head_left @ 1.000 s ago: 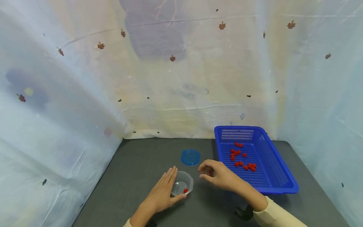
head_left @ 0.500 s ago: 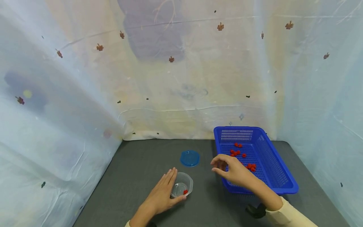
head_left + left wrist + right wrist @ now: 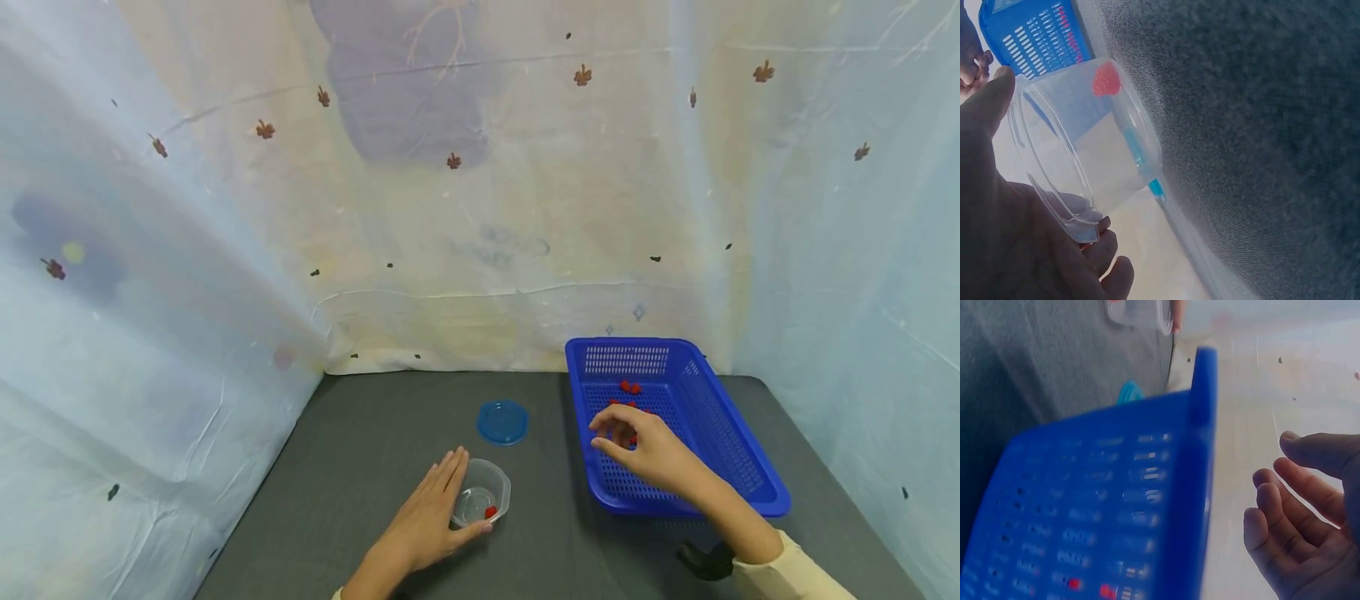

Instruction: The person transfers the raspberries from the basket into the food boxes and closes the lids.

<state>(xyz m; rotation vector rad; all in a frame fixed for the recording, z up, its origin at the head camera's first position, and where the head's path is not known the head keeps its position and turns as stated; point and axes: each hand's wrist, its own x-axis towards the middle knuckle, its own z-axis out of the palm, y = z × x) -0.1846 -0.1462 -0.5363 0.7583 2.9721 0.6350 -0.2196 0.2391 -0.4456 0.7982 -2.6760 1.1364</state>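
Note:
A clear plastic container [image 3: 487, 475] stands upright on the dark table, one raspberry [image 3: 491, 512] on its bottom; the left wrist view shows that raspberry's bumpy surface through the wall. My left hand [image 3: 427, 512] holds the container, thumb on the near side and fingers along its left side. Above the left part of a blue perforated basket [image 3: 750, 454] hovers my right hand [image 3: 645, 450]. Its fingers are loosely bent, and in the right wrist view nothing lies between them. Several raspberries [image 3: 630, 387] lie in the basket, some hidden behind this hand.
Behind the container lies a round blue lid [image 3: 502, 422], flat on the table [image 3: 390, 433]. The basket walls rise around the raspberries. A patterned sheet [image 3: 465, 250] hangs at the back and sides.
My right hand has moved right, from beside the container to above the basket. The left hand and the container have stayed in place.

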